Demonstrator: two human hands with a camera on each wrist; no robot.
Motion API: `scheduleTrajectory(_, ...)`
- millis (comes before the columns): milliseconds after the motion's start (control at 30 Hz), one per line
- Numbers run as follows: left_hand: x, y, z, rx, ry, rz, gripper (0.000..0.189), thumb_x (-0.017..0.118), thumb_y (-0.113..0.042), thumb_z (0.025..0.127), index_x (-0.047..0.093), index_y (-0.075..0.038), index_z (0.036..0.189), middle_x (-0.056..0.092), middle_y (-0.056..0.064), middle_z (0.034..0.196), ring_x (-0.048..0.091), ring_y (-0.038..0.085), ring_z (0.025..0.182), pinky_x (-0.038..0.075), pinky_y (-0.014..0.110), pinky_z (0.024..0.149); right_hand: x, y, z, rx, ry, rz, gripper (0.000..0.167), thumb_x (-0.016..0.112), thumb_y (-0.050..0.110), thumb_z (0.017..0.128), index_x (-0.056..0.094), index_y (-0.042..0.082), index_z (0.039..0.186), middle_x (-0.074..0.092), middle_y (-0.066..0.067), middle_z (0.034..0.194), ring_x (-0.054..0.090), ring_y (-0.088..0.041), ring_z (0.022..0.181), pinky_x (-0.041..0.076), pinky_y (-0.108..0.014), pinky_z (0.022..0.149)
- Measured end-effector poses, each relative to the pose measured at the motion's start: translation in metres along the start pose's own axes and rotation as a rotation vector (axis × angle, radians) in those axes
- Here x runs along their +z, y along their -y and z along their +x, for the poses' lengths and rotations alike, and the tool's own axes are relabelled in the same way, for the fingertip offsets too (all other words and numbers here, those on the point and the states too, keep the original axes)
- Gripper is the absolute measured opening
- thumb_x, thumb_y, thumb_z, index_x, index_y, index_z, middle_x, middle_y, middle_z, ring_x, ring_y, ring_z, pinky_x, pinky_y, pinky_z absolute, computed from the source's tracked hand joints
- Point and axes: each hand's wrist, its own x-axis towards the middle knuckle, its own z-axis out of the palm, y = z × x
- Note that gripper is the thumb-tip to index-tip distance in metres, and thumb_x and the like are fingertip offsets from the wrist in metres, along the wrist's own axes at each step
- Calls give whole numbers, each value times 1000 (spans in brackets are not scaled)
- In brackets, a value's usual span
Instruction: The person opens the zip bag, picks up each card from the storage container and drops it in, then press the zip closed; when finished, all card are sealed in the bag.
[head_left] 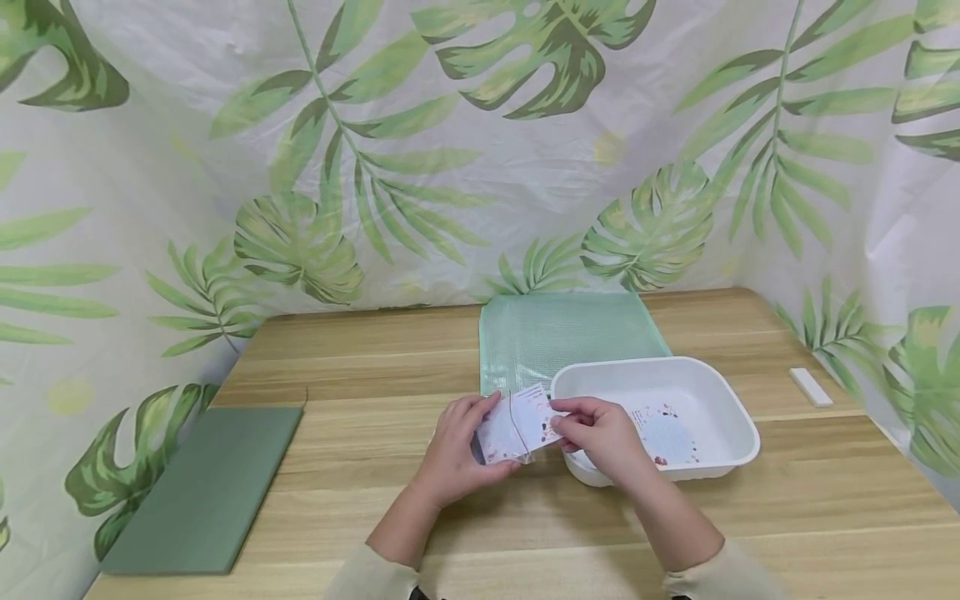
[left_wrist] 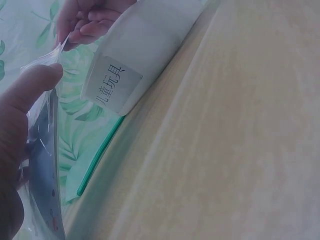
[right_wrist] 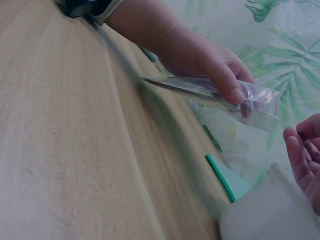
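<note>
My left hand (head_left: 461,446) grips a clear plastic bag (right_wrist: 200,90) with a flat printed card (head_left: 534,421) in it, thumb along the near edge, fingers at the back. In the head view the card is white with small reddish print, and a thin brownish line crosses it. The bag's dark side faces the left wrist view. At the right end, my right hand (head_left: 600,433) pinches with thumb and index finger; I cannot tell whether it holds bag or card there. Both hands are above the table, the right one overlapping the near left rim of a white plastic tub (head_left: 738,400).
More printed paper (head_left: 667,437) lies in the tub, whose side bears a label (left_wrist: 114,86). Behind it lies a green mesh pouch (head_left: 562,329). A green board (head_left: 210,492) is at the left of the wooden table (head_left: 337,517), a small white bar (head_left: 811,387) at the right.
</note>
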Motion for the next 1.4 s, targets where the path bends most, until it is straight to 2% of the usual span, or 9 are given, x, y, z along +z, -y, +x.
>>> scheduleTrajectory(167, 0, 0, 0, 10, -10, 11, 88, 85, -39, 63, 53, -8, 139, 58, 8, 124, 50, 26, 118, 44, 44, 97, 12, -1, 2, 13, 21, 33, 30, 68, 3, 85, 67, -11, 112, 70, -5, 75, 62, -11, 62, 55, -23, 61)
scheduleTrajectory(333, 0, 0, 0, 0, -14, 10, 87, 85, -38, 62, 54, -9, 139, 58, 9, 123, 50, 27, 118, 44, 44, 95, 22, -3, 6, 23, 42, -2, 27, 70, 5, 84, 70, -8, 107, 68, -1, 70, 60, -11, 60, 51, -23, 55)
scheduleTrajectory(567, 0, 0, 0, -12, -14, 11, 87, 85, -38, 63, 54, -11, 139, 58, 9, 123, 49, 26, 118, 46, 43, 93, 30, -1, 9, 18, 58, -112, 22, 72, 9, 83, 74, 0, 102, 67, 0, 71, 53, -8, 55, 47, -22, 52)
scheduleTrajectory(767, 0, 1, 0, 4, -22, 6, 86, 84, -37, 63, 54, -11, 139, 58, 9, 122, 50, 26, 117, 46, 43, 92, 32, 4, 12, -26, 66, -261, 20, 74, 12, 80, 77, 4, 98, 69, -1, 79, 53, -7, 66, 44, -20, 56)
scheduleTrajectory(1033, 0, 1, 0, 31, -29, 5, 84, 85, -35, 64, 54, -10, 138, 58, 9, 123, 49, 26, 117, 46, 44, 94, 36, 9, 17, -14, 137, -387, 19, 76, 12, 75, 78, 9, 93, 56, 3, 69, 47, -11, 64, 39, -23, 54)
scheduleTrajectory(1200, 0, 1, 0, 26, -24, -6, 84, 85, -34, 64, 54, -9, 138, 57, 9, 124, 49, 26, 118, 44, 45, 96, 39, 10, 19, -46, 166, -477, 14, 76, 14, 75, 77, 12, 89, 53, 4, 64, 44, -10, 58, 36, -23, 51)
scheduleTrajectory(1267, 0, 1, 0, 26, -23, -10, 84, 85, -34, 64, 54, -9, 139, 57, 9, 124, 49, 26, 118, 44, 45, 96, 38, 10, 19, -50, 168, -482, 15, 75, 14, 76, 77, 12, 90, 53, 4, 64, 44, -10, 58, 36, -23, 51)
scheduleTrajectory(1400, 0, 2, 0, 30, -24, -6, 86, 85, -36, 64, 53, -10, 139, 57, 9, 124, 49, 27, 118, 44, 46, 96, 31, 11, 18, -50, 154, -419, 19, 73, 14, 80, 77, 11, 98, 53, 4, 67, 45, -10, 61, 37, -22, 53)
